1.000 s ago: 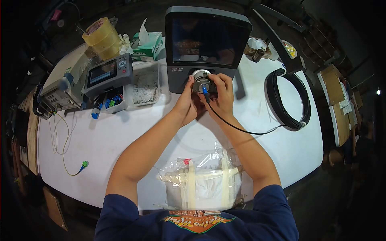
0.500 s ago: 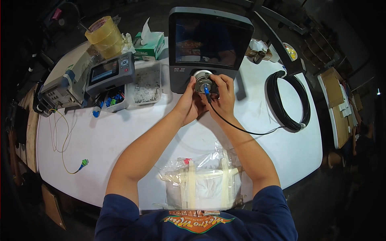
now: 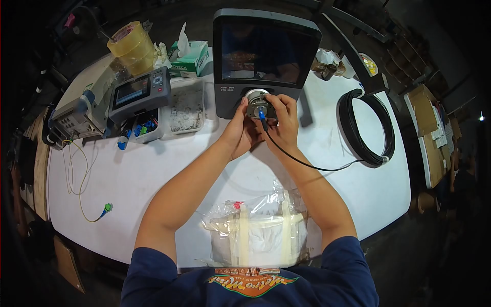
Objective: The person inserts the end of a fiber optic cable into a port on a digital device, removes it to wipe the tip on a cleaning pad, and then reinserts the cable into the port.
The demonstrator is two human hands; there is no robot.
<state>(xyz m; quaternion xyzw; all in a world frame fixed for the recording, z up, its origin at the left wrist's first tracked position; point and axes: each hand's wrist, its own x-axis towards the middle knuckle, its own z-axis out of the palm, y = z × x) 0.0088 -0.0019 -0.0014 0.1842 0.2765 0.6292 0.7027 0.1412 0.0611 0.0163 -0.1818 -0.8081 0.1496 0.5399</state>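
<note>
A dark-framed screen unit (image 3: 263, 51) stands upright at the far middle, with a round metal connector holder (image 3: 254, 106) at its lower front. A blue fibre optic connector (image 3: 261, 112) sits in the holder, and its black cable (image 3: 307, 165) curves over my right forearm towards a coil. My left hand (image 3: 238, 129) is closed at the holder's left side, its thumb against the rim and its other fingers partly hidden underneath. From the right, my right hand (image 3: 284, 116) grips the holder's upper right, fingertips bent beside the blue connector.
A black cable coil (image 3: 366, 128) lies to the right. At left are a handheld tester (image 3: 140, 91), a box-shaped instrument (image 3: 82, 110), a clear tub (image 3: 186, 106), tape rolls (image 3: 132, 47) and a tissue box (image 3: 190, 59). A taped plastic package (image 3: 261, 235) lies nearest me.
Both hands stay at the metal holder with almost no movement. The screen unit appears very slightly farther left in view.
</note>
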